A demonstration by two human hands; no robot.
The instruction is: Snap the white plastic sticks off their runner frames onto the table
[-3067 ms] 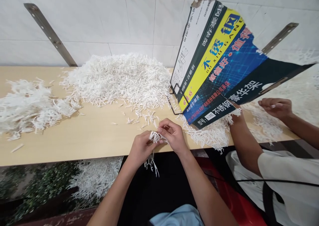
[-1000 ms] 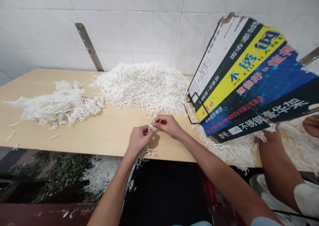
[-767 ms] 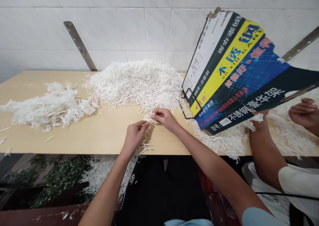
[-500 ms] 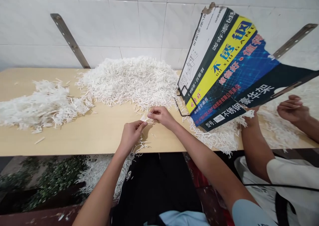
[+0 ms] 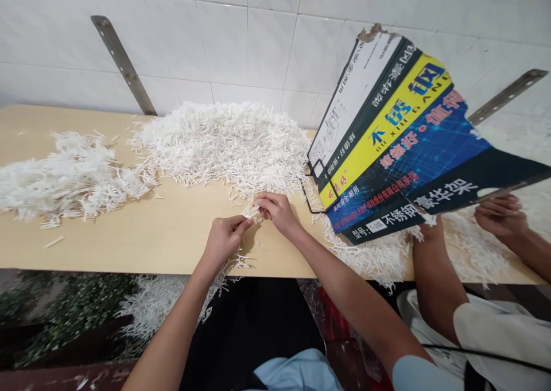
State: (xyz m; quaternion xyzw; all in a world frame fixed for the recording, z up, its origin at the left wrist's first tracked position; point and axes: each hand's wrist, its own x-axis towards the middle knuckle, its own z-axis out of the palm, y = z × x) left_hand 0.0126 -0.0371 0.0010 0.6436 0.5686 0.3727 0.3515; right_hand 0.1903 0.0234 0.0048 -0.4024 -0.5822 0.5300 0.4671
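Observation:
Both hands meet over the wooden board near its front edge. My left hand [image 5: 227,237] is pinched closed on small white pieces [image 5: 250,212], thin and stick-like. Just right of it, my right hand [image 5: 275,212] has its fingers closed on the other side of the same pieces. Behind my hands lies a large heap of white sticks [image 5: 224,141]. A looser white pile [image 5: 64,178] spreads over the left of the board. More branching white pieces [image 5: 235,264] trail over the front edge beside my left wrist.
A printed cardboard sheet [image 5: 387,144] stands tilted on the board [image 5: 129,242] at right, by a black wire holder. Beyond it are a co-worker's hands [image 5: 501,216] and more white pieces. Metal brackets [image 5: 124,66] fix to the tiled wall. White pieces and plants show below the board.
The view has tilted and shifted slightly. My hands stay close together, and slightly more of the white pieces shows between my fingers.

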